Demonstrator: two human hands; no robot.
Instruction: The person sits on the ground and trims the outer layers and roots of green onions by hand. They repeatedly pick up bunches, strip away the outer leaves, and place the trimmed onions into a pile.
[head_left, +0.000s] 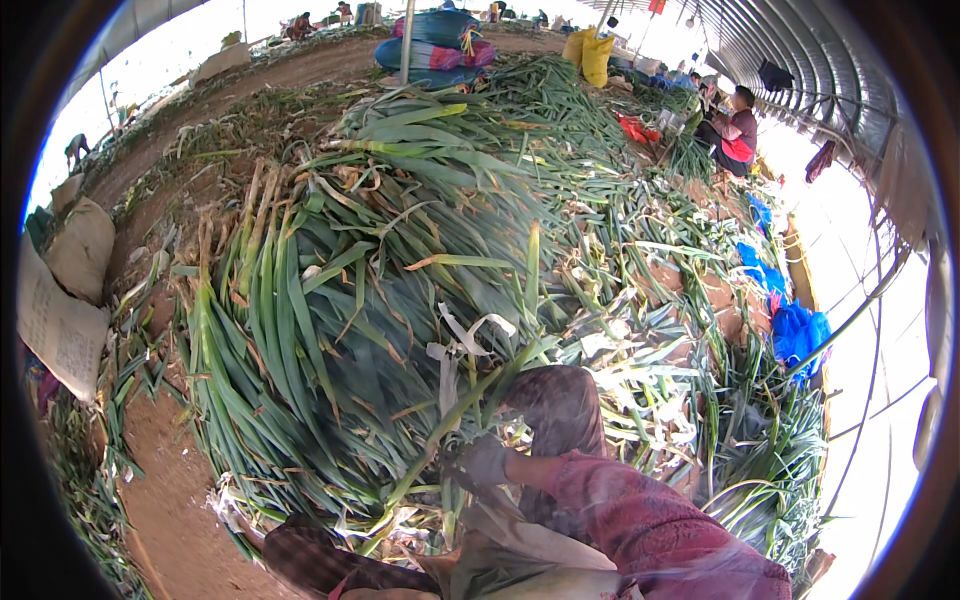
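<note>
My right hand (484, 460), in a grey glove, is low in the middle of the view, between my knees. It is at a long green onion stalk (442, 427) that slants up to the right; blur and shadow hide whether the fingers are closed on it. White peeled skin (448, 375) hangs just above. A large heap of long green onions (352, 300) lies in front of me, its roots towards the left and back. Peeled leaves and skins (645, 375) are strewn to the right of my knee. My left hand is not in view.
Blue plastic bags (799, 334) lie along the right edge. White woven sacks (64, 322) stand at the left. Tied net bundles (431, 52) are stacked by a metal post (407, 45). A person (735, 135) sits at the back right, near yellow sacks (597, 60). Bare soil (169, 480) shows at the left.
</note>
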